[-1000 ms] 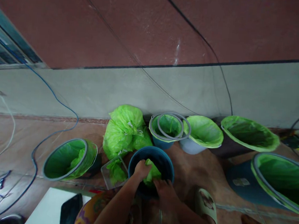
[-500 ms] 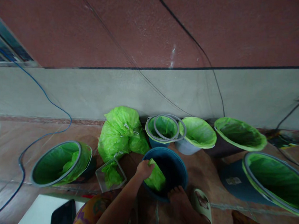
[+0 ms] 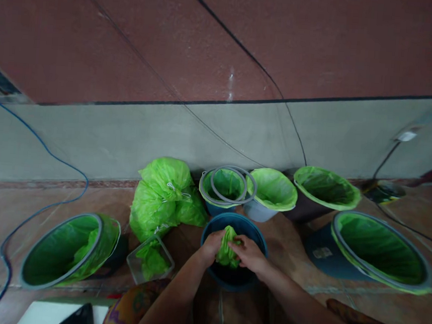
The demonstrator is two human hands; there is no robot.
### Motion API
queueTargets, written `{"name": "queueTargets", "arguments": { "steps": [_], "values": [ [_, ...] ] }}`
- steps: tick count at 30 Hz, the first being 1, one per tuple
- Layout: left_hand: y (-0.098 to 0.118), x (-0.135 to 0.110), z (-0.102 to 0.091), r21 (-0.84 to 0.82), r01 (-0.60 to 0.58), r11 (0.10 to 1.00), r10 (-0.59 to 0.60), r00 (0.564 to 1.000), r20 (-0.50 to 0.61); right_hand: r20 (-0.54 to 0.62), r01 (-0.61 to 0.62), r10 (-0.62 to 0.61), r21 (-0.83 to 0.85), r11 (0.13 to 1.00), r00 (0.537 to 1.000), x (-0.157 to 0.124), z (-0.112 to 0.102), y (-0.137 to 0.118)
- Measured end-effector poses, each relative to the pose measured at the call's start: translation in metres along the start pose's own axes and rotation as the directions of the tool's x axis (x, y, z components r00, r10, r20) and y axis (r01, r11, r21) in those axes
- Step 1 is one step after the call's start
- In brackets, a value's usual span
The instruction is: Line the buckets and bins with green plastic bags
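Over the mouth of a dark blue bucket (image 3: pixel 232 283) I hold a crumpled green plastic bag (image 3: pixel 227 253). My left hand (image 3: pixel 213 246) is closed on the bag's left side. On its right side, my right hand (image 3: pixel 248 253) pinches the upper part with bent fingers. The bucket stands unlined between my forearms, its inside dark. Just left of it, a clear plastic tub (image 3: pixel 138 270) holds more crumpled green bag (image 3: pixel 153 262).
Full tied green bags (image 3: pixel 164 193) lean by the wall. Green-lined bins surround me: a tilted one (image 3: pixel 63 250) at left, a white bucket (image 3: pixel 260 213), a dark bin (image 3: pixel 305 206) and a large blue bin (image 3: pixel 317 255). Grey rings (image 3: pixel 251 187) lie on a small bucket. A phone (image 3: pixel 78 318) rests lower left.
My right hand has come up from the bucket's near rim and now grips the bag too. The bag has been gathered between both hands. The camera view has shifted to the right.
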State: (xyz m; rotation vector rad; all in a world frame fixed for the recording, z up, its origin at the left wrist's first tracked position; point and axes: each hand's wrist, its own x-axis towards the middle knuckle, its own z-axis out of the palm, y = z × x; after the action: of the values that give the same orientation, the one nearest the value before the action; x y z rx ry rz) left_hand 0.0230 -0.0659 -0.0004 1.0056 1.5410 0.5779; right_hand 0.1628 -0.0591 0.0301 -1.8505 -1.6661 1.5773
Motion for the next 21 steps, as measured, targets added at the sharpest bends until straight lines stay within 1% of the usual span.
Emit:
{"name": "queueTargets", "arguments": {
  "steps": [1,3,4,6,7,8,9,11,12,13,14,16,18,21],
  "values": [
    [0.003,-0.001,0.0,0.113,-0.029,0.993,0.029,1.0,0.007,-0.009,0.069,-0.071,-0.105,0.992,0.997,0.003,-0.005,-0.002],
    [0.012,-0.005,-0.006,0.347,-0.084,0.934,0.083,0.996,0.018,-0.008,0.18,-0.194,-0.336,0.924,0.981,0.008,-0.019,-0.001],
    [0.017,-0.008,-0.011,0.433,-0.106,0.895,0.108,0.994,0.021,-0.001,0.21,-0.233,-0.427,0.88,0.972,0.008,-0.028,0.0],
    [0.029,-0.013,-0.024,0.53,-0.134,0.837,0.156,0.988,0.003,0.023,0.239,-0.271,-0.547,0.802,0.962,0.004,-0.047,0.003],
    [0.036,-0.016,-0.031,0.602,-0.155,0.783,0.197,0.98,-0.004,0.041,0.248,-0.278,-0.584,0.772,0.96,0.0,-0.056,0.005],
    [0.043,-0.019,-0.038,0.684,-0.184,0.706,0.251,0.968,0.001,0.07,0.258,-0.273,-0.612,0.748,0.959,-0.004,-0.065,0.007],
    [0.049,-0.021,-0.043,0.762,-0.216,0.61,0.31,0.95,0.021,0.104,0.264,-0.256,-0.626,0.734,0.961,-0.009,-0.072,0.009],
    [0.057,-0.023,-0.049,0.864,-0.278,0.42,0.421,0.903,0.087,0.153,0.263,-0.215,-0.618,0.741,0.965,-0.015,-0.081,0.011],
    [0.06,-0.023,-0.049,0.884,-0.307,0.354,0.464,0.878,0.119,0.16,0.263,-0.209,-0.595,0.76,0.965,-0.017,-0.083,0.011],
    [0.06,-0.023,-0.047,0.884,-0.333,0.328,0.498,0.856,0.138,0.151,0.27,-0.224,-0.555,0.787,0.963,-0.017,-0.082,0.011],
    [0.06,-0.021,-0.045,0.877,-0.355,0.325,0.528,0.837,0.144,0.127,0.284,-0.256,-0.502,0.817,0.958,-0.015,-0.079,0.011],
    [0.056,-0.017,-0.037,0.852,-0.389,0.352,0.571,0.81,0.134,0.066,0.322,-0.322,-0.39,0.863,0.944,-0.008,-0.068,0.009],
    [0.053,-0.012,-0.027,0.825,-0.413,0.385,0.588,0.799,0.125,0.037,0.361,-0.366,-0.289,0.887,0.93,0.002,-0.053,0.006],
    [0.055,-0.005,-0.015,0.791,-0.437,0.429,0.58,0.804,0.13,0.047,0.394,-0.393,-0.206,0.896,0.918,0.017,-0.034,0.002]
  ]
}}
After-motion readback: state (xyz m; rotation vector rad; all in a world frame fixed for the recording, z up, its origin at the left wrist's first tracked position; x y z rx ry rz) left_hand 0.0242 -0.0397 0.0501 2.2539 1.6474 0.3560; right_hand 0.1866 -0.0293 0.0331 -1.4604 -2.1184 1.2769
